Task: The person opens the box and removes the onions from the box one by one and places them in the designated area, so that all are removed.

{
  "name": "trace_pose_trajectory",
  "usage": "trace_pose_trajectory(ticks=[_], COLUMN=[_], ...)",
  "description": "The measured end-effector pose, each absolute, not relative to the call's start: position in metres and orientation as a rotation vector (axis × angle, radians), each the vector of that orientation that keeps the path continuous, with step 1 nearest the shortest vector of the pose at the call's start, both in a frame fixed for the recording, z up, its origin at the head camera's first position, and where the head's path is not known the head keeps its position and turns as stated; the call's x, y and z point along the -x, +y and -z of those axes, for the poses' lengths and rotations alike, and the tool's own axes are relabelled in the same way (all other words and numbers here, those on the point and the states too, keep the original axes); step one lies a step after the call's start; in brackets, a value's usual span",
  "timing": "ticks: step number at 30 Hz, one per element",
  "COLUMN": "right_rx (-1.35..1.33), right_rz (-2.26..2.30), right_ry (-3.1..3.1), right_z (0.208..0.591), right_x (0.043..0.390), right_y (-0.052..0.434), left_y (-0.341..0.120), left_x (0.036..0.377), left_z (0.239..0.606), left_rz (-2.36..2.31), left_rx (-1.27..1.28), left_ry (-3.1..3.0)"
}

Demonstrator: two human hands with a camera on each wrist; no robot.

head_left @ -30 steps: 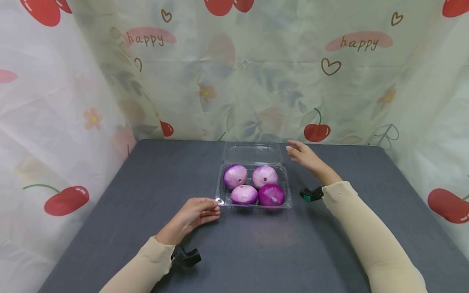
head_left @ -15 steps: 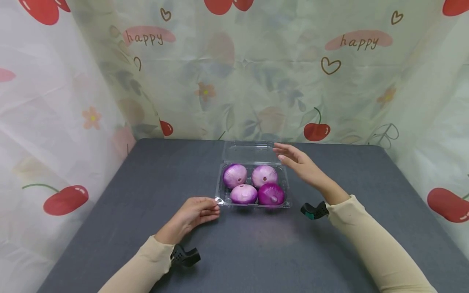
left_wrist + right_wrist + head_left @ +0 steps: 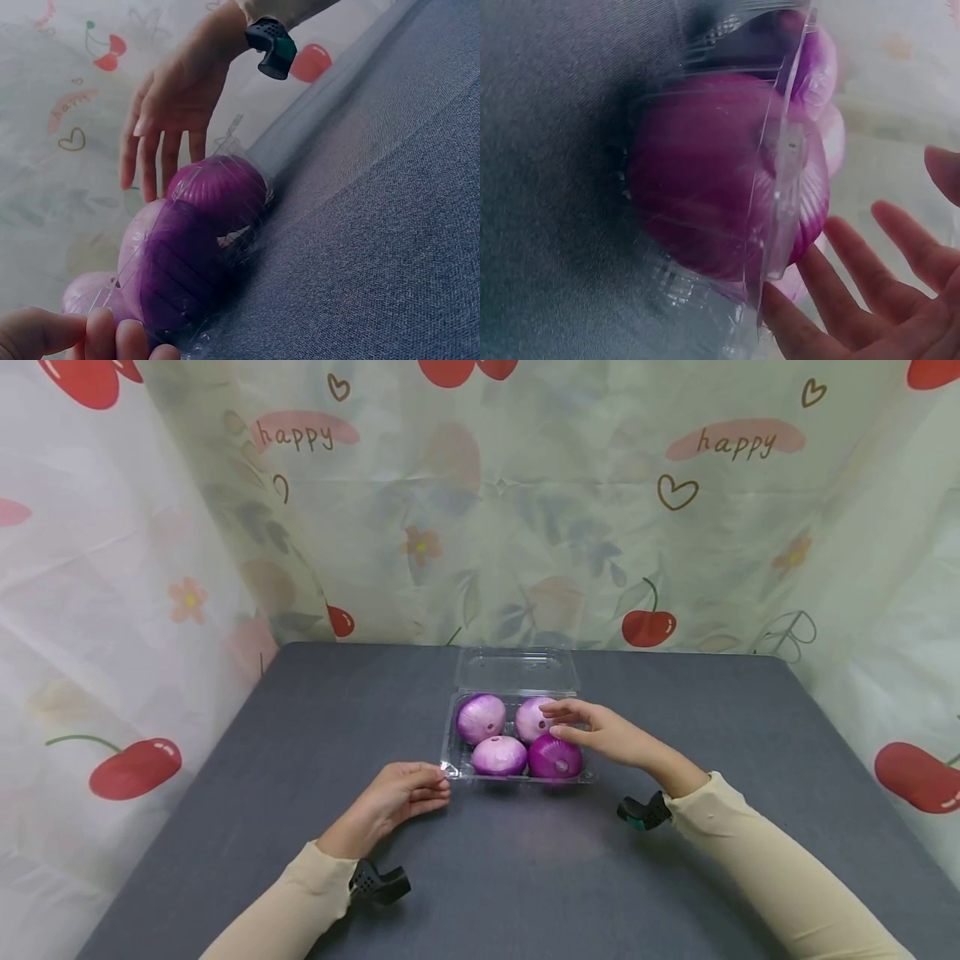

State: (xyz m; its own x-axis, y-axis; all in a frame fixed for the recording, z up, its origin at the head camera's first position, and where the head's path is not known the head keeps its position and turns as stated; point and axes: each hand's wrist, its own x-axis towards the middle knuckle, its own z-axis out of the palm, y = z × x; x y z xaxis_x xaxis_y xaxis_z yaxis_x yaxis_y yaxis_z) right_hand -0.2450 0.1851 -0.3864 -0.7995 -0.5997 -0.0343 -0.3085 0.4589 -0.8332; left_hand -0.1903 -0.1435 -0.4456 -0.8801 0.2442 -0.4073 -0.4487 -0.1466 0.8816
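Clear plastic clamshell box (image 3: pixel 453 752): we're pinching its corner w/ left hand (image 3: pixel 396 795); right hand (image 3: pixel 600 737), fingers spread, hovering over dark purple onion (image 3: pixel 555 758) — box could tip.

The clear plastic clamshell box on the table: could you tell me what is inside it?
The clamshell box holds four purple onions, its lid open behind. The right hand hovers over the two right-hand onions, partly covering the far one. What lies beneath the onions cannot be seen.

Container (image 3: pixel 453 752) open-topped, onions (image 3: pixel 498 757) reachable from above; lid (image 3: pixel 516 670) flat behind; curtain (image 3: pixel 480 527) blocks rear.
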Motion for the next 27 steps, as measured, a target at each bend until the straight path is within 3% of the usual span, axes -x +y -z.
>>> trace_pose_trajectory(ticks=[11,19,27], right_rx=[0.813,1.023,1.027], right_rz=[1.024,0.695,0.653], right_ry=[2.43,2.513,2.527], right_z=[0.385,0.385,0.387], right_x=[0.254,0.258,0.257], right_y=[0.18,0.176,0.175], left_y=[-0.142,-0.142,-0.141], left_x=[0.19,0.191,0.189], left_z=[0.445,0.445,0.444], left_rz=[-2.066,-2.066,-2.064], left_rx=[0.236,0.246,0.233], left_ry=[1.684,1.685,1.68])
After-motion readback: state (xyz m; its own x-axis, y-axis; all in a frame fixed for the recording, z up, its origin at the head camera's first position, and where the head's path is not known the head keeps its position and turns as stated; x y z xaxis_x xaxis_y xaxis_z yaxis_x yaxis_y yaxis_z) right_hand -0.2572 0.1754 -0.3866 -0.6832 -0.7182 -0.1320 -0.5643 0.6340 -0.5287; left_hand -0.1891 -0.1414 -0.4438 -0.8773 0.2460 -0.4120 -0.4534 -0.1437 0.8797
